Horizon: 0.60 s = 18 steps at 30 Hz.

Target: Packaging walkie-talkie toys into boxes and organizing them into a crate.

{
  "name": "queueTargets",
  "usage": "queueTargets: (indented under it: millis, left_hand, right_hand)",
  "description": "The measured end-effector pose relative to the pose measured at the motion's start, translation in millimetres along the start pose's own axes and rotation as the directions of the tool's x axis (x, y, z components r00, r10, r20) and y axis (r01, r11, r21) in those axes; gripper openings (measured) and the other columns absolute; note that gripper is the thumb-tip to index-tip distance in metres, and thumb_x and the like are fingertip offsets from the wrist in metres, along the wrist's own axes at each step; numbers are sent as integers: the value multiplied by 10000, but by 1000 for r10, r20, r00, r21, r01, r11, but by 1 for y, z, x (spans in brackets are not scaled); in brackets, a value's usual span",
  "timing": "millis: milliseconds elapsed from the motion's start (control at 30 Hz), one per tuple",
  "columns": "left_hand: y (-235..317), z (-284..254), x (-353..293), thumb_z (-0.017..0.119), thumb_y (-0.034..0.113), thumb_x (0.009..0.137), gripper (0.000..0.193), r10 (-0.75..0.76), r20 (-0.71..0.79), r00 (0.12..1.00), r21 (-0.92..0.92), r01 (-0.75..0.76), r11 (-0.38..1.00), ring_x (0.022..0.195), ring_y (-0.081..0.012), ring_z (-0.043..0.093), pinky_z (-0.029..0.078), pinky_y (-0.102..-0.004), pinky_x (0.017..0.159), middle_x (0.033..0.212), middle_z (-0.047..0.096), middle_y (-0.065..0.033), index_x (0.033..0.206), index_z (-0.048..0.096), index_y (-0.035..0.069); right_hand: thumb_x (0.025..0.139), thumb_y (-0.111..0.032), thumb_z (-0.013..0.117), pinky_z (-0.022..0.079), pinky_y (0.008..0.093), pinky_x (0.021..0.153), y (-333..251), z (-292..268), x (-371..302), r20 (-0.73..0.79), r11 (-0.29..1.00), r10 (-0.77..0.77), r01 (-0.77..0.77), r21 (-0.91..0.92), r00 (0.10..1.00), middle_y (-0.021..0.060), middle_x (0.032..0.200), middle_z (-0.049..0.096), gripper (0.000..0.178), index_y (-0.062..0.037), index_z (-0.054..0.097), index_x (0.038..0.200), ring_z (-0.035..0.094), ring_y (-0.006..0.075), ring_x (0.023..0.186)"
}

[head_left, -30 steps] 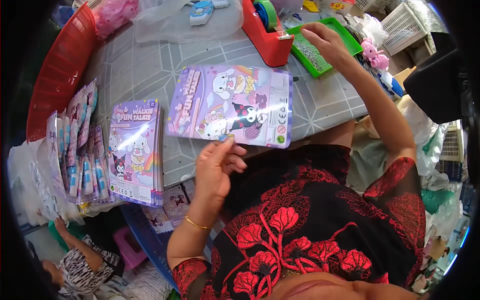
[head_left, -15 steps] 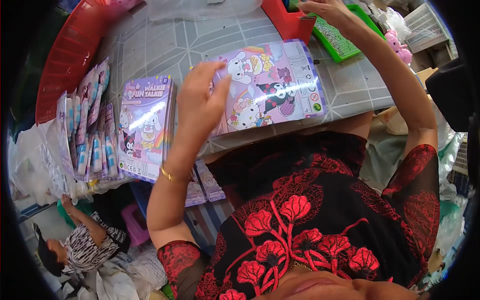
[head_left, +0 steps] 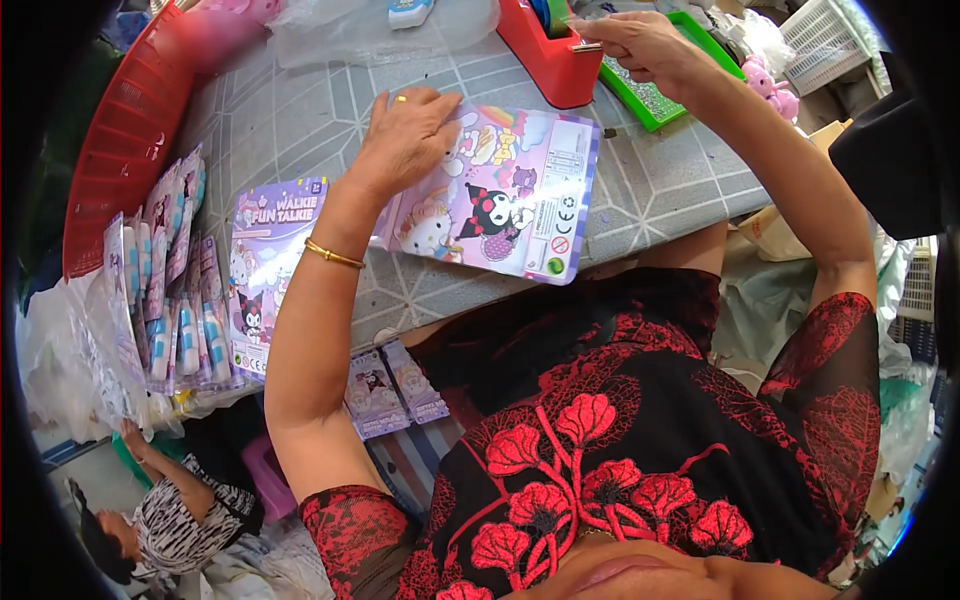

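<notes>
My left hand (head_left: pixel 410 138) is at the upper left corner of a pink and purple printed backing card (head_left: pixel 490 205), its fingers bent over the edge and holding it. Cartoon animals and a rainbow cover the card, which lies at a slant on the table. To the upper right, my right hand (head_left: pixel 650 48) pinches the end of the clear tape at the cutter of a red tape dispenser (head_left: pixel 560 75). The tape roll (head_left: pixel 552 15) sits inside the dispenser, partly cut off by the frame edge.
A stack of similar cards (head_left: pixel 275 225) lies left of my forearm, beside several packaged toy walkie-talkies (head_left: pixel 190 340). A red basket (head_left: pixel 120 150) stands far left. Behind the dispenser is a green tray (head_left: pixel 655 110). A blue and white toy piece (head_left: pixel 408 12) lies at the back. Another person (head_left: pixel 185 495) is lower left.
The card has shifted left and turned clockwise, with my left hand now on its corner. My right hand has come into fuller view at the tape dispenser. The view has moved slightly.
</notes>
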<state>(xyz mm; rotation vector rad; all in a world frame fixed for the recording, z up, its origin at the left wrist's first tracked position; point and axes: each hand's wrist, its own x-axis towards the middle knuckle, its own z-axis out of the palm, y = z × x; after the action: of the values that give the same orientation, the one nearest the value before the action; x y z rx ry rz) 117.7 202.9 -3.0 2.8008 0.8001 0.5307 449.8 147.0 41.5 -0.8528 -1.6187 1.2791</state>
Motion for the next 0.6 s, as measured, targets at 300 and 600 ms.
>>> queueTargets:
  millis: [300, 600]
  left_hand:
    - [-17, -27, -4, 688, 299, 810, 312, -285, 340, 896, -325, 396, 859, 763, -188, 568, 455, -331, 690, 868, 627, -77, 948, 667, 20]
    - [-13, -43, -23, 718, 211, 835, 199, -461, 554, 693, -442, 714, 543, 655, -60, 478, 390, -222, 586, 732, 580, 25, 813, 644, 28]
  right_hand:
    - [870, -292, 690, 150, 202, 394, -24, 62, -13, -582, 858, 455, -506, 85, 674, -100, 585, 364, 219, -76, 657, 866, 250, -5, 436]
    - [882, -309, 687, 217, 178, 416, 2, 69, -22, -564, 894, 448, -360, 267, 694, -99, 624, 423, 221, -89, 664, 875, 312, -6, 465]
